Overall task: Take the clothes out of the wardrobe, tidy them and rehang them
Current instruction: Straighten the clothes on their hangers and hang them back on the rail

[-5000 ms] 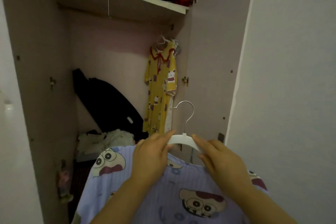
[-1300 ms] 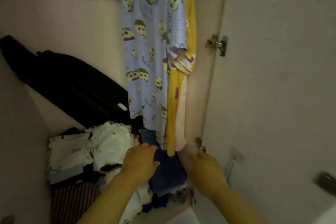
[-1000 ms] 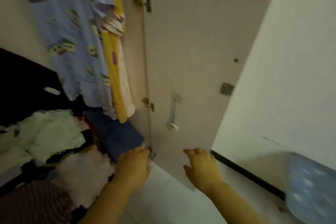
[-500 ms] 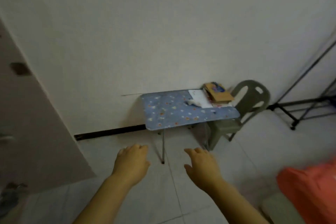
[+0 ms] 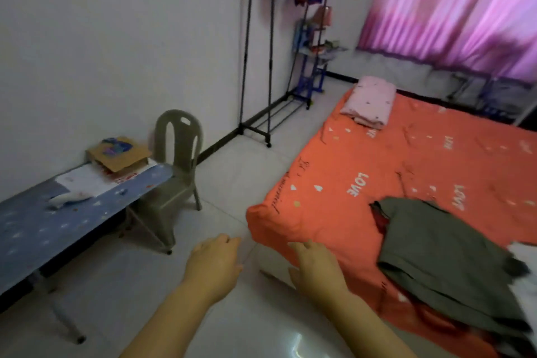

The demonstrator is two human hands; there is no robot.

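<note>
clothes point(image 5: 436, 270) lie in a loose heap by the near right edge of the bed point(image 5: 377, 160), on its orange printed sheet. a grey-green piece is on top, with a bit of red cloth point(image 5: 381, 222) showing under its far edge. both hands reach forward, palms down, and hold nothing. the left hand point(image 5: 213, 264) is over the tiled floor with its fingers loosely curved. the right hand point(image 5: 315, 267) is in front of the bed's near left corner with its fingers relaxed and slightly spread; whether it touches the sheet cannot be told. a folded pink blanket point(image 5: 369, 102) sits at the bed's far edge. to the left, a blue folding table point(image 5: 35, 229) stands along the wall, with papers and a cardboard piece point(image 5: 119, 154) at its far end and a grey plastic chair point(image 5: 174, 166) just beside that end. a black garment rack point(image 5: 270, 38) stands further along the wall, near pink curtains point(image 5: 453, 3).
</note>
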